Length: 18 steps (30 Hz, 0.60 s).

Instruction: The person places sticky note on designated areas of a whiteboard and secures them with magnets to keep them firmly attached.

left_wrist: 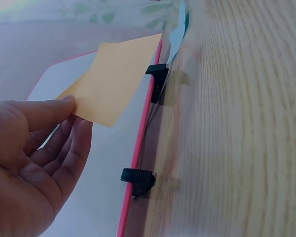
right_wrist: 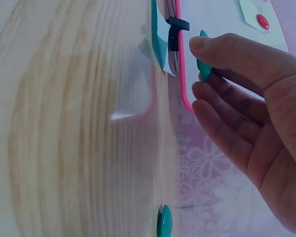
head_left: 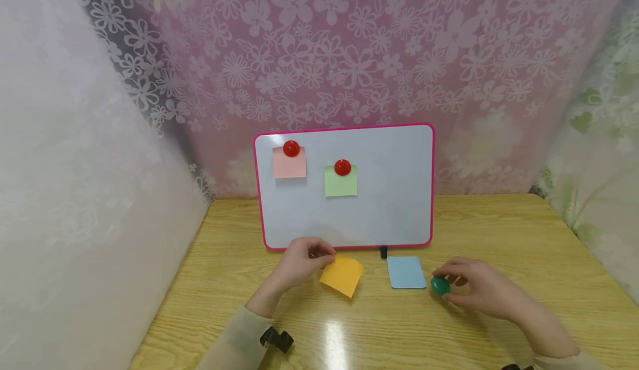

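My left hand (head_left: 303,264) pinches an orange sticky note (head_left: 342,275) by one corner, low in front of the whiteboard. In the left wrist view the note (left_wrist: 113,81) is raised off the table, between thumb and fingers. My right hand (head_left: 481,287) holds a round green magnet (head_left: 440,285) by its edges; the right wrist view shows this magnet (right_wrist: 204,64) between thumb and fingertips. A blue sticky note (head_left: 406,272) lies on the table between the hands. A second green magnet (right_wrist: 165,222) sits on the table in the right wrist view; the head view does not show it.
A pink-framed whiteboard (head_left: 394,203) stands at the back on black clips (left_wrist: 138,178). On it, red magnets (head_left: 292,148) hold a pink note (head_left: 289,166) and a green note (head_left: 341,184). Patterned curtains (head_left: 349,54) surround the wooden table (head_left: 229,231).
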Motion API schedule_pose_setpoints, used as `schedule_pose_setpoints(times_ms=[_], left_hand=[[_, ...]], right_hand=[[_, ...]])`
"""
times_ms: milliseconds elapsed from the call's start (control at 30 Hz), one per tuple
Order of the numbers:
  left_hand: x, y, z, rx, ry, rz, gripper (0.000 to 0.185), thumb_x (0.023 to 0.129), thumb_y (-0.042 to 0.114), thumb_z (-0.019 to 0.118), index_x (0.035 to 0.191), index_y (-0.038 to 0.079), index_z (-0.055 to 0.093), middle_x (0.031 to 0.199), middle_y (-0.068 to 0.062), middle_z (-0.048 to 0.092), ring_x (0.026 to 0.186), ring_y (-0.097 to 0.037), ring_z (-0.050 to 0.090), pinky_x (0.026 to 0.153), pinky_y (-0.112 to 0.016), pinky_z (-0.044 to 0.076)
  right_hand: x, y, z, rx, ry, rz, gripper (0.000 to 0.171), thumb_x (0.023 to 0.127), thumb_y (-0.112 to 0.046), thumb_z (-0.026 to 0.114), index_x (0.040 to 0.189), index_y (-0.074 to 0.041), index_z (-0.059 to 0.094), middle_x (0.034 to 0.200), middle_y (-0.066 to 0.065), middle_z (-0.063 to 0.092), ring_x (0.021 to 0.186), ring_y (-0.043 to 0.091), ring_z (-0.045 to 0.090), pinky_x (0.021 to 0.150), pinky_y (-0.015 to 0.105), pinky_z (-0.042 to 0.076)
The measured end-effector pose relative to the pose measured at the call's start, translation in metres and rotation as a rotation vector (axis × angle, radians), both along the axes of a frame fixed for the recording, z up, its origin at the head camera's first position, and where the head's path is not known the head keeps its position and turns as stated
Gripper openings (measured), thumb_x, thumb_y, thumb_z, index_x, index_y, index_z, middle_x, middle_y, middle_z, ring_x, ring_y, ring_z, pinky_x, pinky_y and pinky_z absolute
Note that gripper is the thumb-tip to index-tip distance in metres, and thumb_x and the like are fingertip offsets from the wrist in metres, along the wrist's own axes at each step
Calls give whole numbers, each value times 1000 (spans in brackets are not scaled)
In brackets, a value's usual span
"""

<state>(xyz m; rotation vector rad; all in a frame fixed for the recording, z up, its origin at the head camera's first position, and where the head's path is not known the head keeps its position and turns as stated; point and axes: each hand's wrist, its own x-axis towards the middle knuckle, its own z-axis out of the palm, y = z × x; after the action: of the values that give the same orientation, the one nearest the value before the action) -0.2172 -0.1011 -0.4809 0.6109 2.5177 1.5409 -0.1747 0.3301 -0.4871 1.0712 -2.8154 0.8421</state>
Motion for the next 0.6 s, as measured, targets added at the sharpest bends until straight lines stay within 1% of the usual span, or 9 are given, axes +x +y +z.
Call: schedule_pose_setpoints(times_ms=[167,267,333,400,500,600], left_hand=[[-2,5,0,34,-17,23,4,98,14,81,102,16,82,93,4,75,82,-17,68,70,-27,56],[-2,10,1,71,-28,30,4,98,14,81,102,13,82,93,2,76,80,-17,68,69,-28,57],[-2,13,1,98,-39,31,5,98,14,81,102,12,82,93,1,76,78,-18,69,71,-35,60],[-1,17,1,126,-51,35,5,98,15,80,102,12,81,93,1,77,78,-18,70,75,-44,62],[-2,24,1,158,-68,43,4,99,15,80,102,13,81,93,1,77,78,-18,70,79,-57,61],[-2,30,0,181,-70,49,4,99,16,80,101,13,81,91,2,77,77,-17,70,81,-60,61]], right_hand=[[-2,-2,0,-6,2,-16,41,83,-16,94,120,-14,78,112,-9,71,92,3,66,75,30,61],[-4,-2,-1,-24,32,-12,42,81,-13,95,120,-12,78,111,-8,71,91,3,67,74,29,61],[-5,-2,-1,-39,64,-4,43,80,-11,95,120,-11,78,111,-7,71,91,4,67,74,29,61],[-5,-3,0,-54,91,2,45,79,-9,96,120,-10,77,111,-5,72,90,4,68,73,30,61],[-6,-5,2,-72,113,-2,47,78,-6,96,120,-10,78,112,-3,72,90,5,69,73,31,62],[-7,-8,5,-83,130,-18,48,76,-4,96,121,-11,78,113,-4,72,90,6,69,74,32,63]])
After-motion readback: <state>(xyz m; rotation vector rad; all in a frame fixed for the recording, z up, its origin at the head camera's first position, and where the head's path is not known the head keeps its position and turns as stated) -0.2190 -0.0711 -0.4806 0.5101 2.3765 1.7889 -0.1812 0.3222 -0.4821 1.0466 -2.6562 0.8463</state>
